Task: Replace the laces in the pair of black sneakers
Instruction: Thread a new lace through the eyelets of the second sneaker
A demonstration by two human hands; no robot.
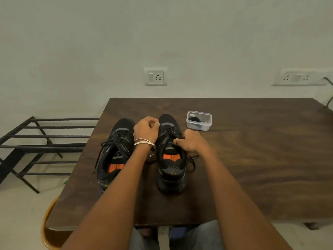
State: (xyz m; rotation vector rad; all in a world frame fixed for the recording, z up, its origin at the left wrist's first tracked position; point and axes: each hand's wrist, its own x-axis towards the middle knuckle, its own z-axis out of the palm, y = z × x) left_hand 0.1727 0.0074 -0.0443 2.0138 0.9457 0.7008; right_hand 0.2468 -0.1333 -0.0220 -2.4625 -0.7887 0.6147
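Both bare forearms reach forward side by side, the left hand [146,129], bangles at its wrist, curled into a loose fist with fingertips pinched, the right hand [189,142] curled too, a ring on one finger.

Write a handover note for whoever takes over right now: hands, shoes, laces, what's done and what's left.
Left hand: fingers curled over the right shoe's lacing near the toe, apparently pinching the lace; the pinch itself is hidden.
Right hand: grips that shoe near its tongue.
Both shoes stand side by side on the table, toes away from the person. The left shoe is untouched, its lace untied, ends trailing.
The tub behind the right shoe holds something dark, possibly the new laces; hard to tell.
Done: laces untied, it seems.
Left: pull both old laces out, thread the new ones, tie.
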